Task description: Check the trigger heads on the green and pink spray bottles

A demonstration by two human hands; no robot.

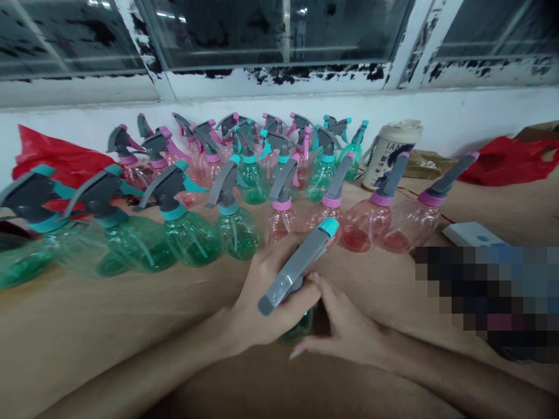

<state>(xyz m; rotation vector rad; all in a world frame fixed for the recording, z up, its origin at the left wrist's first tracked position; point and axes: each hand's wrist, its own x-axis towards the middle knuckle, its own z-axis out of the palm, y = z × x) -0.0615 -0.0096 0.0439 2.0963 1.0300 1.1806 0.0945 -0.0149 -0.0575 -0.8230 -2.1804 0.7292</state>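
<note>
A green spray bottle with a grey trigger head and teal nozzle tip stands tilted in front of me. My left hand is closed round its neck, just under the head. Lower down, my right hand wraps the bottle's body from the right, thumb towards me. Most of the body is hidden by my hands. Just beyond them is a row of more spray bottles: green ones with teal collars to the left, pink ones with pink collars to the right.
Several more pink and green spray bottles crowd behind the row, near the wall. Red plastic bags lie at the left and far right. A white printed cup stands at the back right, and a white box lies nearer.
</note>
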